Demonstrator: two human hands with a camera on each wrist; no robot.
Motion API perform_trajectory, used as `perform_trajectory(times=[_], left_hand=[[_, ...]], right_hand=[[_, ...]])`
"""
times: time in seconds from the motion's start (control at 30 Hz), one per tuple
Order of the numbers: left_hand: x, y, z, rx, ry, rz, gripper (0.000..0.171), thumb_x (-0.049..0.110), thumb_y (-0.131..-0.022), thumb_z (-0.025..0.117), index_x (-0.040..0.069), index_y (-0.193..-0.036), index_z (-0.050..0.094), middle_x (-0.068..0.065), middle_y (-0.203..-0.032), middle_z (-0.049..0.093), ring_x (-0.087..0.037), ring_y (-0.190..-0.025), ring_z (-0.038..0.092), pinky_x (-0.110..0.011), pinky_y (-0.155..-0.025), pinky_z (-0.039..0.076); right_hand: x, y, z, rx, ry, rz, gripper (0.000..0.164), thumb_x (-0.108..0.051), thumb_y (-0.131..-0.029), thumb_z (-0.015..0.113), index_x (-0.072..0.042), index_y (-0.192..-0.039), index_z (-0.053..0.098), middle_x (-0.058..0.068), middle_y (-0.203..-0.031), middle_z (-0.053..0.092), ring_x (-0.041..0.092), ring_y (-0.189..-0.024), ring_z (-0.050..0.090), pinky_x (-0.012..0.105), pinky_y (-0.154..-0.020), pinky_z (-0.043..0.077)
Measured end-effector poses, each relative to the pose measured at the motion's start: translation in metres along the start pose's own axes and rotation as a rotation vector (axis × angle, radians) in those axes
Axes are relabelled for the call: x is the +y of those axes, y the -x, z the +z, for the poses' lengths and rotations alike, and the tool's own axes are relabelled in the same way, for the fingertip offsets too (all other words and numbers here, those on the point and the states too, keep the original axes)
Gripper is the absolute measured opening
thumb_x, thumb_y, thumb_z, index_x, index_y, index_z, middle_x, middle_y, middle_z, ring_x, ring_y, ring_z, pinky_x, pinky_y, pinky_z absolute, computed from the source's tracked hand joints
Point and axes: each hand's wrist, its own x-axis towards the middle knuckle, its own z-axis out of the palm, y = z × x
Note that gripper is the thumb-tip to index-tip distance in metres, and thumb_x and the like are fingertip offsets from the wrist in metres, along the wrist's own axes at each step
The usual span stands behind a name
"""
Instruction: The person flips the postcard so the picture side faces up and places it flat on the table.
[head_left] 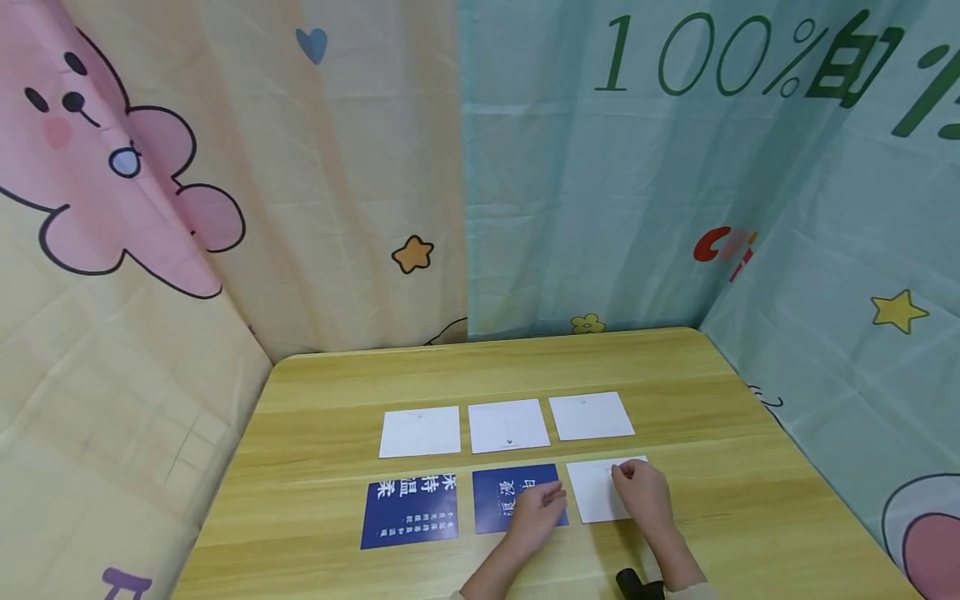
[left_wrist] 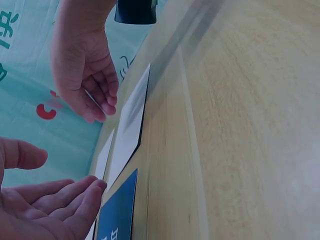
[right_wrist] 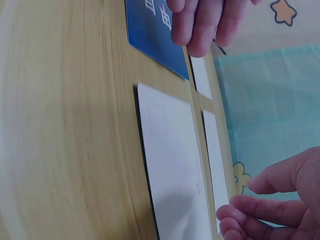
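Note:
Over the right part of a blue card with white characters (head_left: 491, 504), my left hand (head_left: 534, 515) hovers with its fingers extended. My right hand (head_left: 647, 498) is above the right side of a white card (head_left: 592, 492), fingers loosely bent. In the right wrist view a gap shows between thumb and fingers of the right hand (right_wrist: 280, 200), and nothing is held. The left wrist view shows the left hand (left_wrist: 55, 205) palm up and without any object. Another blue card (head_left: 409, 521) lies at the left of the near row.
Behind the near row lie three white cards: left (head_left: 420, 432), middle (head_left: 508, 426) and right (head_left: 592, 416). All rest on a wood-grain table (head_left: 315, 467). Printed curtains (head_left: 360, 167) hang beyond its back edge. A black device (head_left: 639, 585) sits by the right wrist.

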Motion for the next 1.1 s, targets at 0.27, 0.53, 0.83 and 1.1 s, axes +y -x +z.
perform_trajectory(times=[0.27,0.53,0.83,1.1], left_hand=[[0.008,-0.003,0.012,-0.014,-0.008,-0.040,0.046,0.006,-0.081,0.056,-0.021,-0.117,0.046,-0.032,-0.112,0.055,-0.041,-0.105,0.054,-0.041,-0.083,0.047],[0.011,-0.006,0.015,-0.028,-0.118,-0.032,0.031,0.008,-0.079,0.056,-0.017,-0.097,0.058,-0.025,-0.093,0.062,-0.029,-0.085,0.061,-0.040,-0.072,0.051],[0.011,-0.008,0.019,0.012,-0.135,-0.031,0.029,0.007,-0.077,0.055,0.013,-0.059,0.032,0.007,-0.053,0.026,-0.006,-0.044,0.024,-0.020,-0.041,0.020],[0.015,-0.005,0.018,0.028,-0.189,-0.046,0.041,0.011,-0.079,0.057,-0.019,-0.106,0.055,-0.031,-0.112,0.055,-0.037,-0.102,0.054,-0.045,-0.083,0.045]], right_hand=[[0.020,-0.010,-0.011,0.015,0.030,0.025,0.023,-0.011,-0.083,0.056,0.009,-0.079,0.065,0.016,-0.071,0.063,0.030,-0.065,0.057,0.041,-0.058,0.045],[0.030,-0.015,-0.022,-0.007,0.049,0.048,0.024,-0.010,-0.084,0.055,0.011,-0.079,0.064,0.017,-0.070,0.062,0.028,-0.064,0.057,0.041,-0.057,0.046],[0.035,-0.015,-0.026,0.011,0.046,0.055,0.024,-0.008,-0.083,0.052,0.013,-0.083,0.063,0.021,-0.076,0.063,0.034,-0.069,0.059,0.045,-0.061,0.047],[0.044,-0.016,-0.026,-0.010,0.056,0.063,0.024,-0.008,-0.082,0.051,0.013,-0.082,0.063,0.021,-0.076,0.062,0.034,-0.069,0.058,0.044,-0.061,0.047]])
